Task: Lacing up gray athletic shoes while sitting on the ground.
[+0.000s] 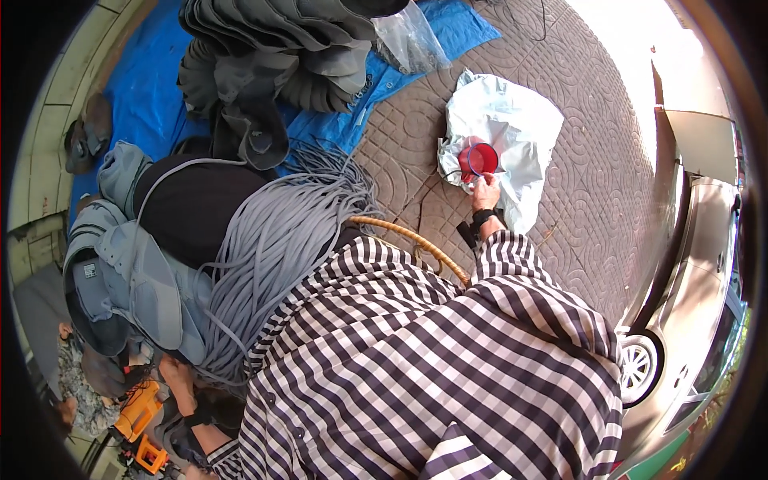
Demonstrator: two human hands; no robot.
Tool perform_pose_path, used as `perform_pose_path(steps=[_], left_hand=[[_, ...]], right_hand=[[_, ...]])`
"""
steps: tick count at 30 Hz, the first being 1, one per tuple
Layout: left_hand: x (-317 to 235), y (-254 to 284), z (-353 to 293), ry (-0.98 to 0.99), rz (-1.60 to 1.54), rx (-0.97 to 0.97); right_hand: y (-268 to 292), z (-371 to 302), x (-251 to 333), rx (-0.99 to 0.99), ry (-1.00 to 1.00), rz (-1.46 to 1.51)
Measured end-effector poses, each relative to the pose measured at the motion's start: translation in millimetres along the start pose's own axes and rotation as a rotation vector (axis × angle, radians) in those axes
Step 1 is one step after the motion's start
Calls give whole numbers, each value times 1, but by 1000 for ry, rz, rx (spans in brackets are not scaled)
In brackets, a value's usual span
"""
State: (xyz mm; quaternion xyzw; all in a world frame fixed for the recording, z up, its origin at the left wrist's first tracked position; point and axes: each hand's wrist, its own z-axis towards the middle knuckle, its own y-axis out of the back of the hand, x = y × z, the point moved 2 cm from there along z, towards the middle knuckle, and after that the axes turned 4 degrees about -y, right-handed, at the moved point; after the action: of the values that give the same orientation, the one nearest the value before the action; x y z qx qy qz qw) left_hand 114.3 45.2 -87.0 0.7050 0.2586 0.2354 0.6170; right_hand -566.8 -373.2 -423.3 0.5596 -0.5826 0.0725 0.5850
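My right hand (pixel 486 193) reaches forward to a red cup (pixel 466 162) with a dark blue rim, and its fingers close on the cup's near edge. The cup sits on a crumpled white plastic sheet (pixel 524 128). My left hand (pixel 178 382) is low at the left, beside grey shoe uppers (pixel 172 292), its fingertips hidden beneath them. An orange tool or frame (pixel 138 410) lies just left of that hand. A big bundle of grey cords (pixel 276 232) spreads over my lap, next to a dark cloth (pixel 196 204).
Stacked dark grey shoe parts (pixel 276 48) stand on a blue tarp (pixel 148 88) at the far left, with a clear plastic bag (pixel 408 36) beside them. A curved wicker rim (pixel 412 238) is in front of me. Patterned paving (pixel 592 172) extends right toward a parked car (pixel 696 264).
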Motion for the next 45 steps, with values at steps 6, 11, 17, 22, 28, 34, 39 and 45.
perform_pose_path(steps=[6, 11, 17, 22, 28, 34, 39, 45], left_hand=[[-17, 1, 1, -69, 1, -83], [-6, 2, 0, -37, 7, -22], [9, 9, 6, -93, -22, -17], [-2, 16, 1, -53, -49, -46], [-11, 15, 11, -59, -46, -30], [6, 2, -4, -172, -28, -203], [-10, -12, 21, -92, -98, 43], [1, 5, 2, -107, 9, -73]], right_hand=[[11, 20, -10, 232, -669, 622], [-4, 23, -18, 132, -563, 476], [-19, 11, -25, 8, -435, 291], [-23, -12, -8, -51, -389, 220], [22, 10, -29, 216, -393, 66], [6, -24, -32, 601, -29, -974], [30, 41, -64, 59, -191, -91], [-24, 18, -30, 544, -881, 656]])
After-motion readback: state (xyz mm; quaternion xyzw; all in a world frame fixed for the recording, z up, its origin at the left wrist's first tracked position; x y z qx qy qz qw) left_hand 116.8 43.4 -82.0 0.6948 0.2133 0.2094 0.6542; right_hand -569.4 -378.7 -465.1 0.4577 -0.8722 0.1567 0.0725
